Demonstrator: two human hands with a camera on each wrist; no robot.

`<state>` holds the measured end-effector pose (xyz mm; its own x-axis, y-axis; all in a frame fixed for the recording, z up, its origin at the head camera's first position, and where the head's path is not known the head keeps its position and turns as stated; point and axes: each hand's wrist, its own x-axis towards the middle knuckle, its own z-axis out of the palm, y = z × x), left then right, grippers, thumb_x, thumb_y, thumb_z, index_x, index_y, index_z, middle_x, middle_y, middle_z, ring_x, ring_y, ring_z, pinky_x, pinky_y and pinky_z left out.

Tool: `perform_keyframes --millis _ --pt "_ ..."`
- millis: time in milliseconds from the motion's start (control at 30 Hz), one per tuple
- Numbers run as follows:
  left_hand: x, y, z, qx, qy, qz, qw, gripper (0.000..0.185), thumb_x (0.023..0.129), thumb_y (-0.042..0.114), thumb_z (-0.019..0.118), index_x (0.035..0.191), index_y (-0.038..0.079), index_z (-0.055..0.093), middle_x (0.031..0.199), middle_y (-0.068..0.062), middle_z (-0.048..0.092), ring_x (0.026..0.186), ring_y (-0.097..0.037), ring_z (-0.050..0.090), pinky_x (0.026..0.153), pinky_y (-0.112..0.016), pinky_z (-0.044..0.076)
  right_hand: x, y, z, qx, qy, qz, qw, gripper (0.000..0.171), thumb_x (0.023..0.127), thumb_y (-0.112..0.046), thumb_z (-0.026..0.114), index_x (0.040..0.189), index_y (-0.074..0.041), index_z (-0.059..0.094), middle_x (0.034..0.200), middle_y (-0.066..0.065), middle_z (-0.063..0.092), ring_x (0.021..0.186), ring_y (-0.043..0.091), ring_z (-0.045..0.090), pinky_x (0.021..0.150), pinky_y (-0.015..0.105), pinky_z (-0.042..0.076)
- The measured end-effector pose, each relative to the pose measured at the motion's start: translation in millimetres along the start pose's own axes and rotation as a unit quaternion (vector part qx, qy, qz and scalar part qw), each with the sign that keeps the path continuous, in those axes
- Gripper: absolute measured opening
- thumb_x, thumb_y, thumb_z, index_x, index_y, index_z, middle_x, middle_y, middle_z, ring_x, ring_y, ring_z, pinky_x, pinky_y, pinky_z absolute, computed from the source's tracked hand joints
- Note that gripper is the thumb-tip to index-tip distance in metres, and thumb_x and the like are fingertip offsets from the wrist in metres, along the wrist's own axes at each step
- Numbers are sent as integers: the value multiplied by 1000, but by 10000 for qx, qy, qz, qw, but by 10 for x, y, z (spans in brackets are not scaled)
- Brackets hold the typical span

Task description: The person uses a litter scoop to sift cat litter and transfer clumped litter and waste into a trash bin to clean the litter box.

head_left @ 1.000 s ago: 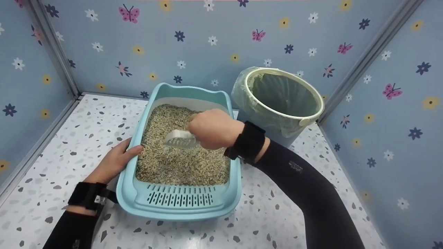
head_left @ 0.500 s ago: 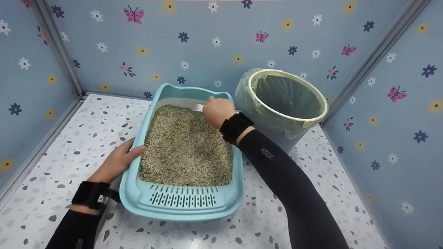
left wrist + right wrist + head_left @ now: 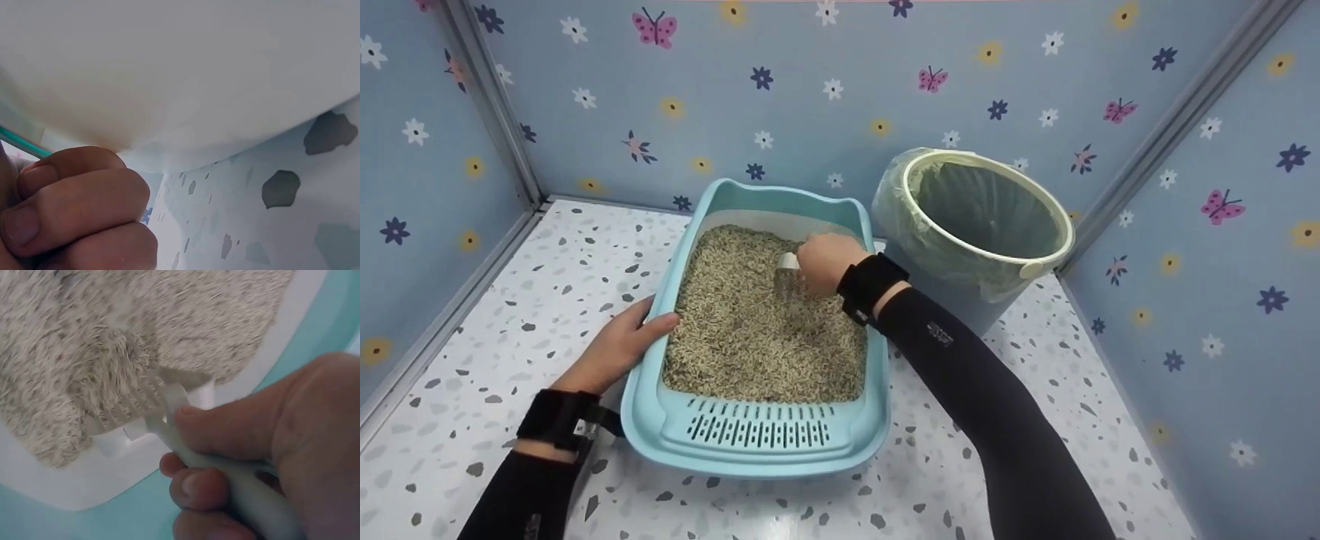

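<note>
Sifting stage: right hand (image 3: 825, 262) grips slotted scoop (image 3: 140, 410), blade sunk in litter (image 3: 750, 330) near far wall of litter tray (image 3: 645, 390). Left hand (image 3: 619, 349), fingers relaxed, steadies rim. Next, judged: lift level, shake, carry to lined bin (image 3: 986, 225).

White terrazzo-pattern floor (image 3: 495, 315) with grey and dark flecks, bounded by blue flower-and-butterfly wall panels. Standing directly on it: one light-blue plastic litter tray (image 3: 757, 450), rectangular with rounded corners and a slotted front step, placed centrally. Just beside the tray's far right corner: one round pale-blue waste bin (image 3: 960, 300) with a cream rim ring and a translucent green liner bag.
</note>
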<state>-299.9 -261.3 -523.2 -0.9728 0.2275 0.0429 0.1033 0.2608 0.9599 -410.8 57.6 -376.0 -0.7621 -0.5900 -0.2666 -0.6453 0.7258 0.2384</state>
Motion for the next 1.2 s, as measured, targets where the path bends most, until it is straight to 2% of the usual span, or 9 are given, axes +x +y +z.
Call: perform_keyframes --millis 133,267,433,600,700,867,1000,1100,1200 --pt "-10 -22 -19 -73 -57 -3 10000 74 118 43 54 177 8 26 155 -21 60 129 -32 69 102 -24 56 -48 -116 -121 132 -319 -174 9993 33 105 -1 58 79 -15 44 80 3 45 71 21 41 67 38 39" --pt "-25 -35 -34 -76 -29 7 10000 72 118 40 54 177 10 28 154 -20 62 127 -29 71 102 -24 57 -141 -297 -233 232 -574 -421 9972 36 101 1 59 76 -17 41 77 1 39 69 19 37 65 36 38" --pt "-36 -35 -38 -92 -36 18 10000 74 118 41 53 178 8 25 159 -22 58 131 -32 68 103 -23 56 -369 -566 -342 382 -662 -868 9933 31 96 5 58 78 -16 46 85 2 51 72 19 47 69 34 52" --pt "-33 -16 -36 -184 -55 41 9998 74 118 41 54 177 6 26 155 -24 60 127 -31 71 101 -26 58 -683 -796 -421 130 -503 -1177 9917 20 89 6 66 86 -13 63 116 6 71 82 19 62 73 34 61" --pt "-25 -10 -39 -167 -47 39 9998 75 118 41 54 177 4 26 153 -25 61 124 -29 72 100 -27 60 -860 -884 -459 -29 -523 -1360 9893 18 89 6 67 89 -13 68 130 6 68 80 18 63 66 30 60" --pt "-14 -3 -38 -26 -16 18 10000 77 118 43 54 177 3 25 151 -26 61 123 -28 70 99 -26 59 -1006 -839 -562 263 -507 -1606 9854 12 97 0 70 93 -12 72 117 2 66 83 17 63 70 29 59" --pt "-11 1 -27 -30 -23 16 10000 76 118 43 54 177 5 24 154 -25 60 127 -31 68 99 -24 57 -896 -682 -610 516 -94 -1298 9902 10 98 -2 73 105 -8 77 112 4 69 90 20 66 78 32 62" --pt "-7 2 -13 -61 -47 31 10000 75 118 41 53 178 7 23 157 -24 58 130 -33 67 100 -23 56 -680 -578 -557 486 274 -618 9965 16 96 2 71 109 -6 76 116 8 68 90 23 66 78 37 64" --pt "1 2 6 -80 -74 56 9999 73 119 39 53 178 8 24 158 -23 57 133 -35 66 101 -22 55 -414 -477 -437 360 533 -26 9979 8 99 -3 70 104 -7 75 114 9 70 89 25 68 77 45 65"
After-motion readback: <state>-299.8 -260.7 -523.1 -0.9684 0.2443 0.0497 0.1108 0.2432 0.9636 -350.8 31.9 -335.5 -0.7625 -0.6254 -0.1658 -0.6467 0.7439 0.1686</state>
